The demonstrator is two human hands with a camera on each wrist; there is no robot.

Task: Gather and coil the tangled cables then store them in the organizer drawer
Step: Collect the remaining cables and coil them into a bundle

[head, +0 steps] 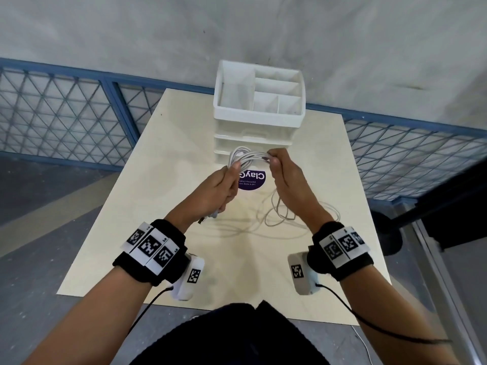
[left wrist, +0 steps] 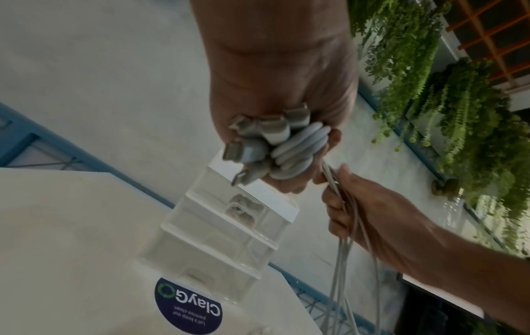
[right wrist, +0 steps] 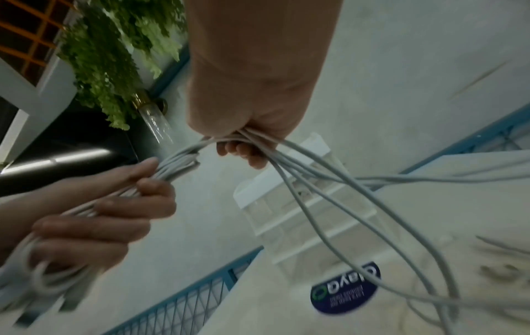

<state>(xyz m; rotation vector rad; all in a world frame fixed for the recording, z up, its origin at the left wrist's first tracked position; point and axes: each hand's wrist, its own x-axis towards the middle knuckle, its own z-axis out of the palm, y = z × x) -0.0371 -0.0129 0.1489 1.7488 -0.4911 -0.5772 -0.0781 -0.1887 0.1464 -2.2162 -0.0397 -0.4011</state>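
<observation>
Head view: my left hand [head: 220, 189], centre frame, is fisted round the bundle of thin white cables [head: 249, 156], and my right hand [head: 286, 180] pinches the loop's other end. Both are above the pale wooden table [head: 184, 143]. The loose cable tails [head: 287, 214] sprawl on the table at right of centre. The white plastic organizer with drawers [head: 259, 111] stands at top centre. All its drawers look closed from here, so neither hand is free to pull one open. That's risk one.

Left wrist view: my fingers are curled tight, with several grey plug ends [left wrist: 258, 145] and folded strands sticking out of the fist at centre. The plugs are bunched unevenly, and one could slip out if I loosen my grip.

Right wrist view: my right fingers [right wrist: 244, 151] are closed over the strands at upper centre. The strands fan out to lower right, crossing one another. If I pull more slack, the crossings may tighten into a knot, or the tails may snag on the table's edge. The picture is blurred, so I cannot tell how many strands there are. The coil is likely to spring open when one hand lets go.
</observation>
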